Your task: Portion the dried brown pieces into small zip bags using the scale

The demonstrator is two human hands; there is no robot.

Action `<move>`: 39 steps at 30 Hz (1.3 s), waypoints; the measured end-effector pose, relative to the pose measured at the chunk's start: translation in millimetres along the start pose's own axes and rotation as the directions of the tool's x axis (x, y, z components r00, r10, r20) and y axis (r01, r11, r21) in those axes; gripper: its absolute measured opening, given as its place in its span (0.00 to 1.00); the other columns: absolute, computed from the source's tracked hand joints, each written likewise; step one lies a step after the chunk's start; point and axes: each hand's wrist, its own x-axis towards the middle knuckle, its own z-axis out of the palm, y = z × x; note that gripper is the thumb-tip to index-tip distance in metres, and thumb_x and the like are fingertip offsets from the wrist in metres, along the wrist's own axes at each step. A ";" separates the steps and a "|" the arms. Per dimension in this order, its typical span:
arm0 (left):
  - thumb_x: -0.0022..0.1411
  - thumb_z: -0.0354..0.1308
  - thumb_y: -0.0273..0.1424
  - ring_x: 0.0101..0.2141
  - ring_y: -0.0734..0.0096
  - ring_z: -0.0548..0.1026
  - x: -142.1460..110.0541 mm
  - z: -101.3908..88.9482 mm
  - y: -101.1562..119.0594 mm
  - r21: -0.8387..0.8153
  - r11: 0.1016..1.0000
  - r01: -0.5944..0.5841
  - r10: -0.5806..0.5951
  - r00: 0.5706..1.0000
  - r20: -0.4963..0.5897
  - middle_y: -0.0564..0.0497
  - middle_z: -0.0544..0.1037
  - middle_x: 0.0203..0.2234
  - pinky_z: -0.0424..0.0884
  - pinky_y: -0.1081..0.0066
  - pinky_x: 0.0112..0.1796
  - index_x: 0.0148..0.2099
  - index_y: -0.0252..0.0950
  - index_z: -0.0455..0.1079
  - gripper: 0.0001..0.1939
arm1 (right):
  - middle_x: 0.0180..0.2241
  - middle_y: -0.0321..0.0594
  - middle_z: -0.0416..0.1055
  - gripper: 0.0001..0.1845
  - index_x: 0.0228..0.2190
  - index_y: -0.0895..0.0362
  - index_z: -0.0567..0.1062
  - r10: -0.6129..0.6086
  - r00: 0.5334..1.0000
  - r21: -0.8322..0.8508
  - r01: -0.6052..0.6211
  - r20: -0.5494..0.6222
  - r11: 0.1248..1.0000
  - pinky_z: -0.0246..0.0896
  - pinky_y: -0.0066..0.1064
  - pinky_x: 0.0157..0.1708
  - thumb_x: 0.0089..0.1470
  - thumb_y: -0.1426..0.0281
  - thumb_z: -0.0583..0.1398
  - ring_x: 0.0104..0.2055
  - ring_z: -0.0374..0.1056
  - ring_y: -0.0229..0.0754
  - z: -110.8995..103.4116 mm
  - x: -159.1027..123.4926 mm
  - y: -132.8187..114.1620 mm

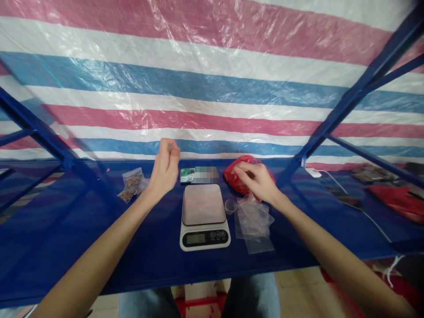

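Note:
My left hand (166, 167) is raised left of the white kitchen scale (204, 205), its fingers curled together with nothing visible in them. Over the red plastic bag (237, 182), my right hand (258, 179) has its thumb and fingers closed in a pinch; what they hold, if anything, is hidden. The scale's display reads about zero and its platform is bare. Right beside it stands a small clear plastic cup (231, 206). Clear zip bags (255, 225) lie in a loose pile below my right hand.
Filled zip bags (132, 183) of small brown pieces lie at the left. A phone (187, 175) with a partly blurred screen lies behind the scale. Blue metal posts (331, 119) rise from the blue table (149, 260). A white charger (313, 172) with a cable is at right.

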 end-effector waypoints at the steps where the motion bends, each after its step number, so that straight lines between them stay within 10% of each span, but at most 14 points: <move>1: 0.78 0.39 0.38 0.23 0.71 0.65 11.1 5.9 9.8 -0.156 0.987 -0.025 0.032 0.998 0.045 0.57 0.64 0.25 0.65 0.70 0.29 0.51 0.42 0.59 0.10 | 0.26 0.37 0.71 0.27 0.29 0.56 0.77 -0.031 0.998 0.051 0.028 0.062 0.998 0.59 0.32 0.30 0.72 0.52 0.55 0.27 0.63 0.38 4.0 15.3 -12.0; 9: 0.78 0.39 0.52 0.16 0.76 0.55 76.4 29.0 65.4 -0.658 0.744 0.118 0.034 0.977 0.213 0.61 0.59 0.22 0.51 0.74 0.19 0.50 0.43 0.60 0.20 | 0.24 0.38 0.75 0.32 0.28 0.59 0.79 -0.102 0.938 0.508 -0.087 0.332 0.857 0.52 0.26 0.17 0.63 0.42 0.61 0.21 0.68 0.34 32.4 113.3 -52.2; 18: 0.80 0.34 0.50 0.20 0.73 0.69 91.9 35.2 41.7 -0.628 0.739 0.243 -0.043 0.948 0.316 0.53 0.75 0.33 0.66 0.72 0.21 0.60 0.44 0.62 0.23 | 0.21 0.33 0.72 0.20 0.28 0.57 0.77 0.047 0.959 0.527 -0.194 0.279 0.827 0.56 0.23 0.15 0.61 0.54 0.67 0.20 0.67 0.33 39.6 126.8 -30.1; 32: 0.72 0.58 0.29 0.38 0.68 0.73 96.8 62.3 2.1 -0.189 0.948 -0.256 0.249 0.967 -0.060 0.51 0.72 0.35 0.71 0.66 0.43 0.42 0.39 0.64 0.05 | 0.22 0.37 0.75 0.21 0.25 0.60 0.79 0.082 0.960 0.491 -0.210 0.269 0.845 0.54 0.25 0.20 0.49 0.55 0.75 0.21 0.64 0.32 30.2 126.3 -7.4; 36: 0.73 0.56 0.31 0.25 0.75 0.66 96.8 44.2 9.9 -0.272 0.956 -0.106 0.150 0.977 0.150 0.56 0.64 0.20 0.64 0.72 0.30 0.25 0.37 0.60 0.21 | 0.19 0.35 0.72 0.23 0.25 0.60 0.80 0.105 0.960 0.543 -0.235 0.259 0.806 0.50 0.26 0.17 0.47 0.54 0.77 0.19 0.61 0.32 30.5 124.3 -4.6; 39: 0.75 0.56 0.42 0.20 0.77 0.68 92.0 33.8 18.7 -0.389 0.916 0.100 0.091 0.892 0.443 0.54 0.67 0.16 0.61 0.74 0.23 0.23 0.36 0.64 0.27 | 0.19 0.34 0.71 0.22 0.25 0.59 0.79 0.094 0.964 0.608 -0.232 0.250 0.759 0.50 0.26 0.17 0.46 0.55 0.78 0.19 0.60 0.31 30.7 122.9 -5.8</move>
